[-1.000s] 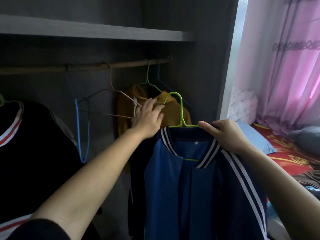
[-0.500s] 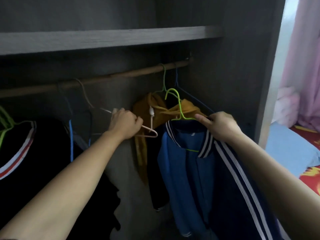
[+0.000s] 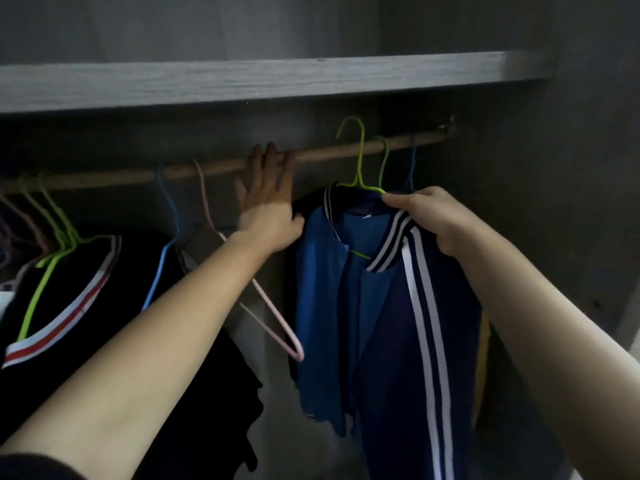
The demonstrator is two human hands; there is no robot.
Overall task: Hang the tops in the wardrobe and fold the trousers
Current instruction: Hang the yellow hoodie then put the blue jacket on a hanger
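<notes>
Blue track jacket (image 3: 349, 306), white-striped, hangs open-fronted on a lime wire hanger (image 3: 360, 157), toward the right end of the wardrobe rail (image 3: 214, 168). The hanger's hook stands clear above the rail and is not seated on it; its shaft crosses in front of the rail.

Right hand (image 3: 429, 216) pinches the jacket's collar together with the hanger wire and bears the whole load. Left hand (image 3: 266, 206) is spread, fingers straight, their tips against the rail just left of the jacket.

Adjacent items: two occupied hooks at the rail's right end, a mustard garment (image 3: 483, 355) behind the jacket, an empty pink hanger (image 3: 273, 317) and blue hanger (image 3: 162, 258) to the left, and a black top with red-and-white trim (image 3: 69, 317) further left. A shelf (image 3: 242, 81) runs close above.

Assessed risks:
- The hook may snag the neighbouring green hook.
- It may strike the shelf.
- Released before seating, the jacket would drop.
- The one-sided grip tilts the hanger, so the jacket's left shoulder could slide off.
</notes>
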